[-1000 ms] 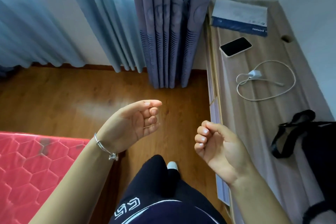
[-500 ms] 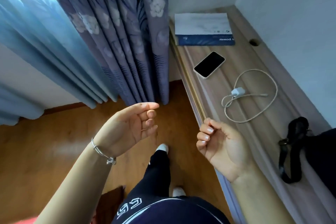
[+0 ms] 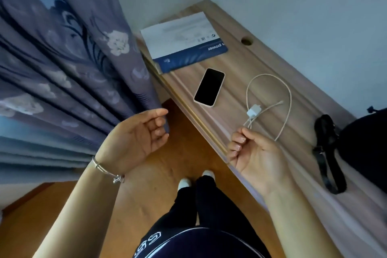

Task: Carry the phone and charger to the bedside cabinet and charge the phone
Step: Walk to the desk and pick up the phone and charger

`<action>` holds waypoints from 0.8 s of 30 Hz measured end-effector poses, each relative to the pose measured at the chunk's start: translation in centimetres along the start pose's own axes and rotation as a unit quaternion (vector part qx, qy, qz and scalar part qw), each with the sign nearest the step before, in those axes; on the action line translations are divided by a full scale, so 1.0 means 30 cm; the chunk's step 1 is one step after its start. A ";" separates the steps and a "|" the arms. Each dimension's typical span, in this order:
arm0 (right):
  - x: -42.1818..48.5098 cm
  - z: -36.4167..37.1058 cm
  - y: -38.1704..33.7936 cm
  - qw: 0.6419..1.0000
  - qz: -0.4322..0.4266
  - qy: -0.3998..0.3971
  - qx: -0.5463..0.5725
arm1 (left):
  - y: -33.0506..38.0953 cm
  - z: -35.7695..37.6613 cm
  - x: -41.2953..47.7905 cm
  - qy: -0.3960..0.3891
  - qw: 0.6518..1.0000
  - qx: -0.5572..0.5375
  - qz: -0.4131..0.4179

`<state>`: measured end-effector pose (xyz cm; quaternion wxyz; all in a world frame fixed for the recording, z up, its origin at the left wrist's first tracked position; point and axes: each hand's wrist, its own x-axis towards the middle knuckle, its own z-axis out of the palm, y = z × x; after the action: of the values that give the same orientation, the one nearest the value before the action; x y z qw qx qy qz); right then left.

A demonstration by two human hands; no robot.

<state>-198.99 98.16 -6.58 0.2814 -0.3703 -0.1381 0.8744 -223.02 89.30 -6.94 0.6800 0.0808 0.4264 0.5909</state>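
Wooden desk [image 3: 234, 65] against white walls holds phone [image 3: 209, 87], charger [image 3: 253, 111].

This is a room in a home, likely a bedroom: floral purple curtains [image 3: 69, 65] hang to a wooden floor [image 3: 167, 174], and a narrow wood-grain desk [image 3: 247, 65] along the white wall holds a phone [image 3: 209, 87], charger [image 3: 253, 111] and black bag [image 3: 364, 144].

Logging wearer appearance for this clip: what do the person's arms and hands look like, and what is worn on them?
Both forearms are bare, no sleeves or gloves. The left hand has a thin silver bracelet with a small knot-like charm at the wrist. The right hand wears nothing visible; its nails look plain.
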 end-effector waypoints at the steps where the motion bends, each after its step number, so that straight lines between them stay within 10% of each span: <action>1: 0.013 0.000 -0.014 1.000 -0.009 0.005 0.008 | 0.008 0.004 0.032 -0.004 1.000 0.000 -0.011; 24: 0.343 -0.115 -0.352 0.985 -0.011 0.169 0.019 | 0.136 0.232 0.690 -0.023 0.988 0.059 -0.140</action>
<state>-198.22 112.87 -10.05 0.3175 -0.5055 -0.0759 0.7987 -222.60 111.29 -10.14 0.7596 0.0734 0.4520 0.4619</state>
